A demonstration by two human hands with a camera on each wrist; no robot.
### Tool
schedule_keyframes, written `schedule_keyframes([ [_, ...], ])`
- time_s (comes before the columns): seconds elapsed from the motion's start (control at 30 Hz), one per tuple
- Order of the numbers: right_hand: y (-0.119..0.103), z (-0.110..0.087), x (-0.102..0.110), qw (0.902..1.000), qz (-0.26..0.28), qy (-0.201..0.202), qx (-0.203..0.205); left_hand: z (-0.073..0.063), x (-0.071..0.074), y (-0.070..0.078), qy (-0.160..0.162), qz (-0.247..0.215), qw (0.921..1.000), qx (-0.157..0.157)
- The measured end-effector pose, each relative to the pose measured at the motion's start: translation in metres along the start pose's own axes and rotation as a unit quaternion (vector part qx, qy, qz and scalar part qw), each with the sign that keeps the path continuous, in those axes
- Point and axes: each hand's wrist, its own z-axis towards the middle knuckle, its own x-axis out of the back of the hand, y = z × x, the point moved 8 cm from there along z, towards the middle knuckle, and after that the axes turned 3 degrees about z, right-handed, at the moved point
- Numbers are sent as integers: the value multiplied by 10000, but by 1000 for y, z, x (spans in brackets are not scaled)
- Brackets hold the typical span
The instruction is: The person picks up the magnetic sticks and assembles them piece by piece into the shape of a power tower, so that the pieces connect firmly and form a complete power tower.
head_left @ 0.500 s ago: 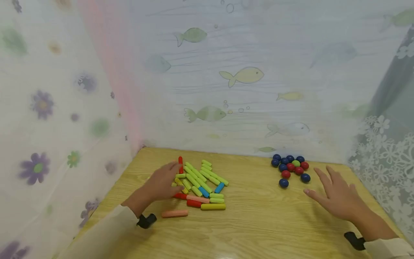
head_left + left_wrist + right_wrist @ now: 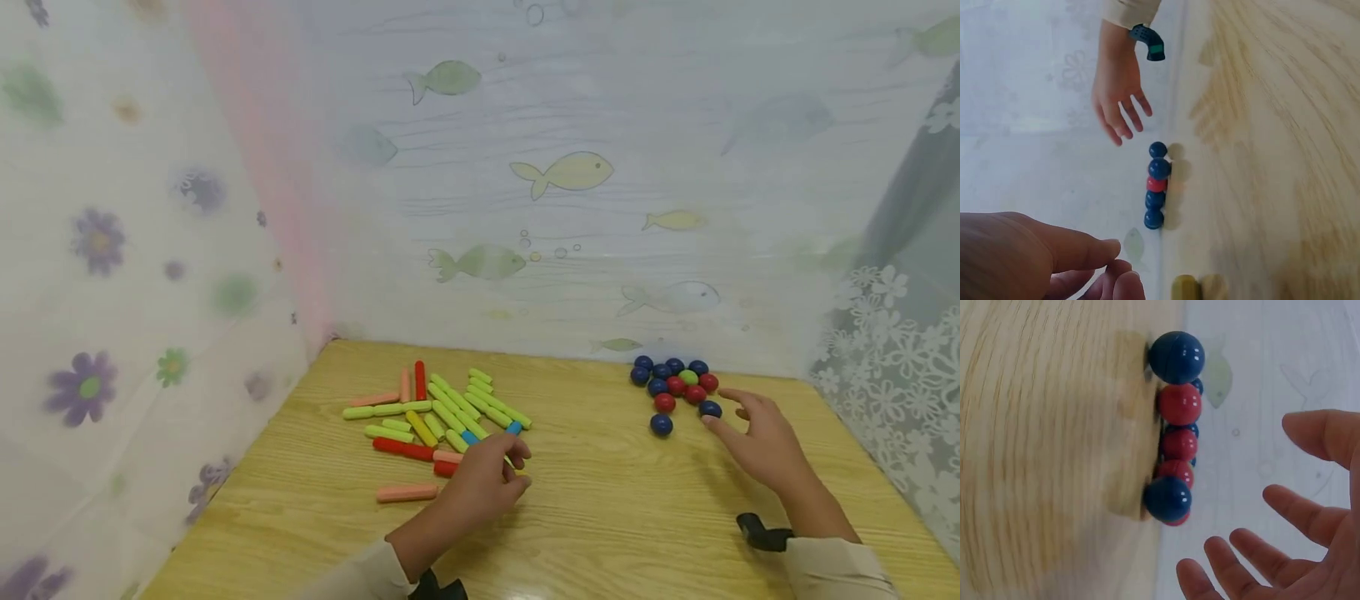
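Observation:
My left hand (image 2: 483,479) hovers over the near right part of a spread of coloured sticks, covering some of them. Its fingers are loosely bent, and nothing shows between thumb and fingertips in the left wrist view. Lime green sticks (image 2: 450,408) make up most of the spread, with red sticks (image 2: 403,449), a yellow stick (image 2: 422,428) and salmon sticks (image 2: 407,493) among them. My right hand (image 2: 768,442) is beside a cluster of glossy balls, fingers spread and holding nothing. Nearest to it is a dark blue ball (image 2: 709,409); red balls (image 2: 1180,404) and a green ball (image 2: 687,378) lie behind.
A wood-grain table (image 2: 585,517) carries everything. Behind it hangs a pale fish-patterned curtain (image 2: 570,250), and a flower-patterned curtain (image 2: 150,333) borders the left side. White lace (image 2: 900,350) hangs at the right. Bare wood separates the sticks from the balls.
My left hand has moved right and nearer, uncovering sticks at the left and covering those at the near right. My right hand has shifted left, closer to the balls.

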Motion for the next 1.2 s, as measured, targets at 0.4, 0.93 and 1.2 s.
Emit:
schedule_keyframes([
  [0.4, 26, 6, -17, 9908, 972, -138, -931, 4, -2, -24, 265, -252, 9981, 502],
  [0.93, 43, 12, -31, 9905, 825, -543, -962, 10, 21, -48, 867, 1218, 9881, 362],
  [1.2, 42, 12, -32, 9916, 622, -509, -1017, 15, 23, -46, 697, 1896, 9793, 135],
])
